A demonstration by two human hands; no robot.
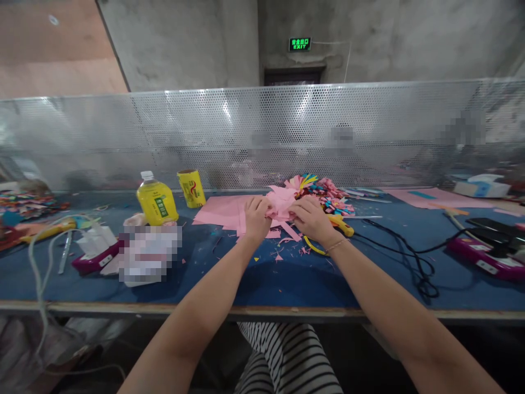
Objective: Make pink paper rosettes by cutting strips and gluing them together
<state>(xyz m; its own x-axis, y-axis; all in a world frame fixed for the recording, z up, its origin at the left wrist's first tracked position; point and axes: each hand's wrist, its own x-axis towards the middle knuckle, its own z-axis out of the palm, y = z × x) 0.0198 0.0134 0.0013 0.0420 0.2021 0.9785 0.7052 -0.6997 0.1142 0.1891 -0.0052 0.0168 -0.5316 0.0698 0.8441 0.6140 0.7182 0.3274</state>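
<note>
Between my two hands is a bunched piece of pink paper [281, 198], folded into petal-like layers. My left hand [257, 218] grips its left side with curled fingers. On the opposite side my right hand [310, 218] pinches the paper's edge; the fingertips are partly hidden. Flat pink sheets [219, 212] lie under and to the left of the bunch. Just behind my right hand is a pile of coloured paper strips [324, 191]. A yellow glue gun [341, 224] rests beside my right wrist. Small pink scraps [279, 257] are scattered on the blue table nearer me.
Left stand a bottle of yellow liquid [157, 200] and a yellow can [191, 189]. Purple power strips [96, 258] lie on both sides, with black cables [418, 262] at right. A perforated metal screen [205, 137] closes off the table's back. A tissue pack [482, 186] sits far right.
</note>
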